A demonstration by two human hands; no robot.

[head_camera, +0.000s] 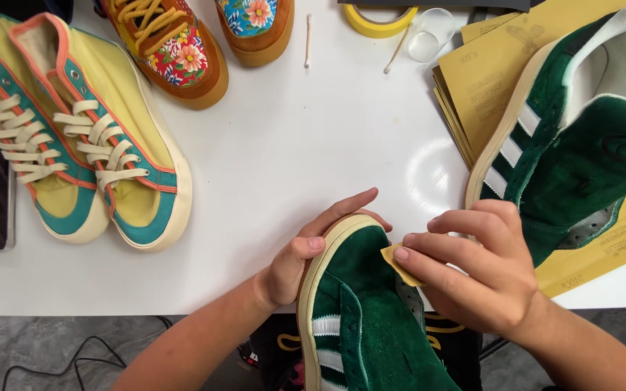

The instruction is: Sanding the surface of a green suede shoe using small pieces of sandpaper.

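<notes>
At table's near edge: green suede sneaker [360, 304], toe outward, cupped at cream rubber toe rim by curled left hand [306, 257]; small sandpaper scrap [398, 262] pinched in right hand [483, 264] fingertips against suede; likely light, soft upper, firm sole grip.

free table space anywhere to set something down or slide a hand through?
Widest bare patch: mid white table, between the yellow-and-teal sneakers, the floral shoes above and the sandpaper sheets. A bare strip along the near edge, left of the left hand. Crowded: right side, where the second green shoe covers the sandpaper; top edge has tape roll, cup.
</notes>
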